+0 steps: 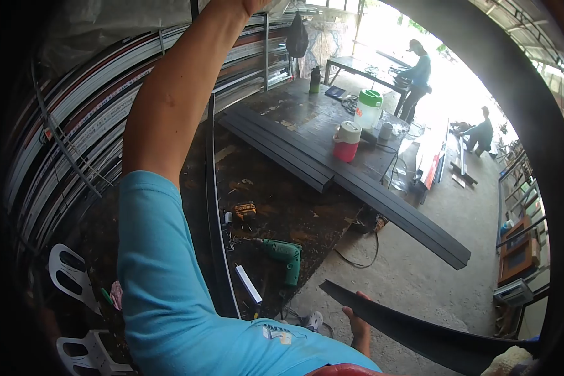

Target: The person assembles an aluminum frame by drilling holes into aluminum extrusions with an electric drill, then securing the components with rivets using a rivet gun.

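Observation:
My left arm, in a light blue sleeve, is raised high, and only a bit of my left hand shows at the top edge. Its fingers are out of sight. Low on the right, my right hand is closed around a long dark metal profile, thumb and fingertips at its edge. Something pale and knitted, perhaps a glove, touches the far end. Below my raised arm, the dark worktable carries a green power drill, a yellow-black battery pack and a short white strip.
Stacked dark profiles overhang the worktable. A red-white jug and green-lidded jug stand behind. White plastic chairs are at left, beside racked long profiles. One person stands at a far table; another crouches.

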Demonstrator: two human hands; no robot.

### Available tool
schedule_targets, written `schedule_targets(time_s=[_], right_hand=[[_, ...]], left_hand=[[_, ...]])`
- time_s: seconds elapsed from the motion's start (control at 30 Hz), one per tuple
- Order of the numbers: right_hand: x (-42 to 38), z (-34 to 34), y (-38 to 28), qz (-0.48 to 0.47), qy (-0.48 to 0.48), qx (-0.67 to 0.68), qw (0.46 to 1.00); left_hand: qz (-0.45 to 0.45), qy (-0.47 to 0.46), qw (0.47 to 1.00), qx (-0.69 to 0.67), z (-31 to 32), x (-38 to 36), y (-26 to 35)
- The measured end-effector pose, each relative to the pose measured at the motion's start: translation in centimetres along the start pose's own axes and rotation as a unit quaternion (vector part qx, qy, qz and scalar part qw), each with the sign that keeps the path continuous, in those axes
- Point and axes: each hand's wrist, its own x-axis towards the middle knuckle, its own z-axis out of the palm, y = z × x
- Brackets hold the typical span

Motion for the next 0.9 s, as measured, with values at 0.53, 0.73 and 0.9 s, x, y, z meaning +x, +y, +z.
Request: schedule_targets(time_s=[0.53, 0.73, 0.9], right_hand=[[-1.4, 3.4, -0.6, 0.044, -0.012, -0.033, 0.998], [-0.7, 3.9, -1.2, 0.008, -0.02, -0.071, 0.997], [-0.5, 5.2, -1.7, -0.021, -0.019, -0.09, 0.996]], left_hand=[[0.005, -0.017, 1.0, 0.002, -5.0, -0.5, -1.7], [-0.009, 0.003, 1.0, -0.024, -6.5, 0.4, -1.2], [-0.022, -0.015, 0.999, -0.046, -7.2, 0.0, -1.0]])
